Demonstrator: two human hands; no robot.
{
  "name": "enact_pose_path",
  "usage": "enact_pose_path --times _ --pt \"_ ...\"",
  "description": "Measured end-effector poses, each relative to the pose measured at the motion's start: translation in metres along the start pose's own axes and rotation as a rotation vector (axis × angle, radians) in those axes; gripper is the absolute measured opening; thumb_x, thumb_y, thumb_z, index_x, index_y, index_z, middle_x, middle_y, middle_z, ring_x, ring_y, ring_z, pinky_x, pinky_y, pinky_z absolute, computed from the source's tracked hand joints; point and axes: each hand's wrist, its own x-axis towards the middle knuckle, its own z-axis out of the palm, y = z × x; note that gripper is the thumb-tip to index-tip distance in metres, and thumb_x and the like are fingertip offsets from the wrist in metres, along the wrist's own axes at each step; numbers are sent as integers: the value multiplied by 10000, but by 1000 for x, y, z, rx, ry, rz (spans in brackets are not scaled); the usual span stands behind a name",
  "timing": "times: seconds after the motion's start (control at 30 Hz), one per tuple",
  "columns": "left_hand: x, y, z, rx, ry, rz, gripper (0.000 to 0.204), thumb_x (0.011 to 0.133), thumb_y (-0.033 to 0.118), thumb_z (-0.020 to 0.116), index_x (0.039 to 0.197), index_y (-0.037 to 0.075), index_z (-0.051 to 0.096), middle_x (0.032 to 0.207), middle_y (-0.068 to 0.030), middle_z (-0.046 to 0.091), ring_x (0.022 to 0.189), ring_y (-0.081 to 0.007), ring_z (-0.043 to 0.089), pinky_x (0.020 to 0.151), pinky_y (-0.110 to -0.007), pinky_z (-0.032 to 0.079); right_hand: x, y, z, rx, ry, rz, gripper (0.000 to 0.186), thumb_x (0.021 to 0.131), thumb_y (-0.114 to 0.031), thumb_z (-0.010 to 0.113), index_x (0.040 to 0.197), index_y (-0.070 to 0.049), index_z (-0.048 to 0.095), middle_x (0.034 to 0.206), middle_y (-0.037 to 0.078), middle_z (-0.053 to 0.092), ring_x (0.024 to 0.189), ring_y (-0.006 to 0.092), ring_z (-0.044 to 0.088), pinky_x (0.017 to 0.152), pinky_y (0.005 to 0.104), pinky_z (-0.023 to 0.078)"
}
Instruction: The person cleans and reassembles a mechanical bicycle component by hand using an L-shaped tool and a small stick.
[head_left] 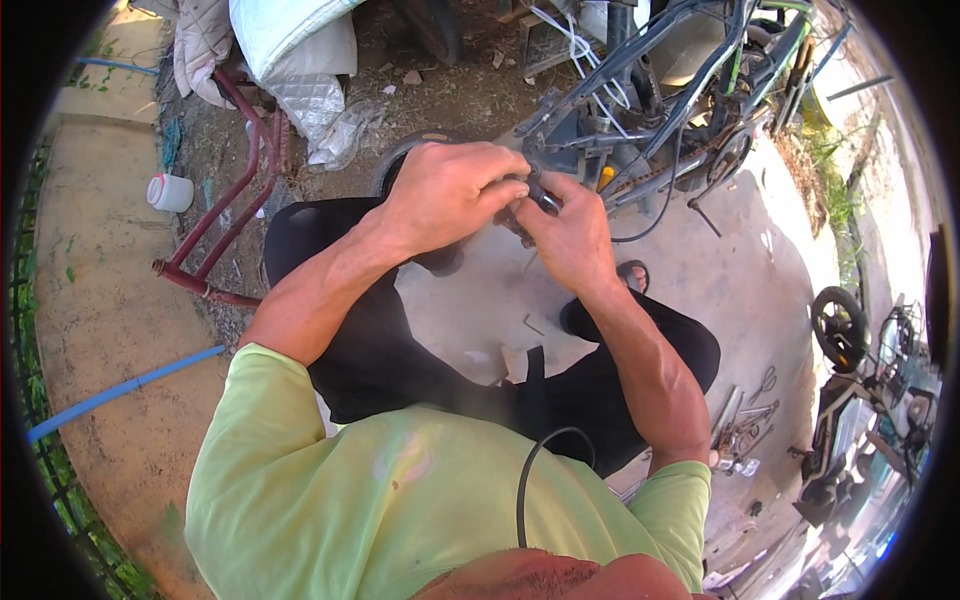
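Note:
Both hands meet in front of me at a small dark metal part (546, 200) with a shiny rounded end. My left hand (445, 193) is closed, thumb and fingertips pinching the part from the left. My right hand (572, 232) is closed on it from the right, thumb up near the shiny end. The fingers cover most of the part, so I cannot tell its exact kind. Just beyond my hands stands a stripped motorcycle frame (640, 75) with loose cables and a chain (640, 187). A dark round object (395, 165) shows partly behind my left hand.
A dark red tubular frame (225, 215) lies at left near a white jar (170, 193). A blue pipe (130, 392) crosses the tan slab. Tools (745, 420) lie on the concrete at right, with a wheel (840, 328) and motorcycle parts beyond. A hex key (533, 324) lies between my legs.

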Motion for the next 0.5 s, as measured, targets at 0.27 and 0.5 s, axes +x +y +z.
enact_pose_path --times 0.27,0.5 --pt "16 -6 -2 -222 -8 -262 172 948 123 727 1089 27 740 777 -66 695 577 -106 650 517 -301 529 18 -6 11 -2 139 -147 334 876 -192 709 1116 38 681 1079 245 660 917 367 702 790 426 547" --pt "15 -21 4 -84 21 -132 164 931 119 737 1080 50 742 831 -76 726 568 -145 664 482 -273 531 27 1 18 -90 117 -238 343 872 -198 711 1114 43 675 1112 269 657 1024 427 661 873 448 526"
